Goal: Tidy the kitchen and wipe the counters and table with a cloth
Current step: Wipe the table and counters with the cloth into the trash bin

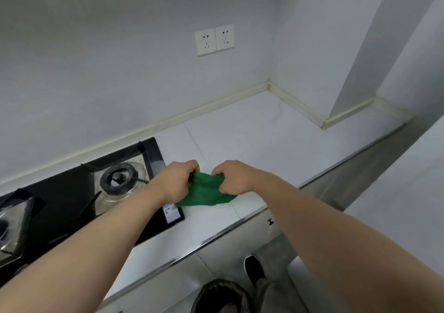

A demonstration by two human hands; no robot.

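The green cloth [206, 192] is hanging bunched just below the middle of the frame, above the near part of the white worktop [240, 132]. Both hands are gripping it. The left hand [179, 180] is clenching the cloth's upper left part, fingers curled into the fabric. The right hand [231, 178] is clutching its upper right part in the same way, knuckles facing up. The two hands are sitting close together, with a short stretch of cloth showing between them. The rest of the cloth is drooping below the hands toward the lower left. Its lower edge is reaching the right corner of the hob [72, 192]; whether it is touching the surface there I cannot tell.

Both bare forearms are coming in from the bottom corners of the frame.

The black hob is occupying the left of the frame, set into the worktop. A round burner [120, 180] is sitting just left of the left hand. A coloured sticker [171, 213] is showing on the hob's near right corner, just below the cloth.

The worktop is running up to the right into a corner, with a pale trim [216, 106] lining its back edge against the wall [96, 60]. Two white sockets [214, 39] are sitting side by side on the wall, above centre. Dark shoes [254, 269] are showing on the floor at the bottom of the frame.
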